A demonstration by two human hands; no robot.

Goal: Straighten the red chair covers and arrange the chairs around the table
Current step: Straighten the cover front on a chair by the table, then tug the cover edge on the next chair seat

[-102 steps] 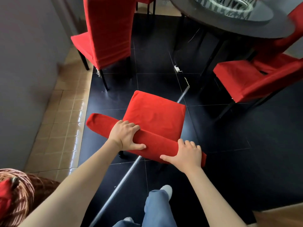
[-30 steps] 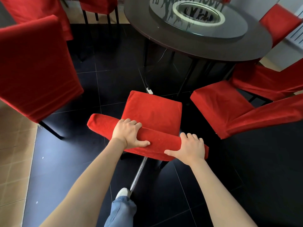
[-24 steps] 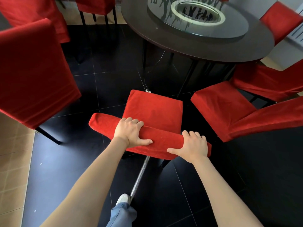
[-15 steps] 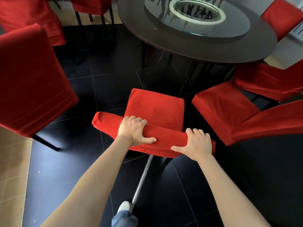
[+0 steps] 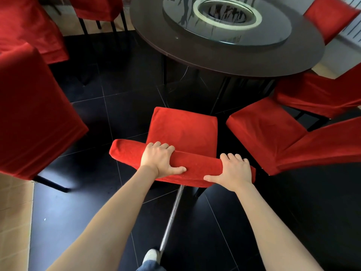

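Here both my left hand (image 5: 160,160) and right hand (image 5: 233,171) clamp the covered chair backrest (image 5: 197,165); pushing crooked could knock the neighbouring chair (image 5: 269,133) right of my grip.

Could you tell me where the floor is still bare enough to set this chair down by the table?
Bare dark floor lies between the held chair, the left chair and the round table. To the right it is crowded: the right chair sits close beside the held one.

No readable text, labels or numbers anywhere.
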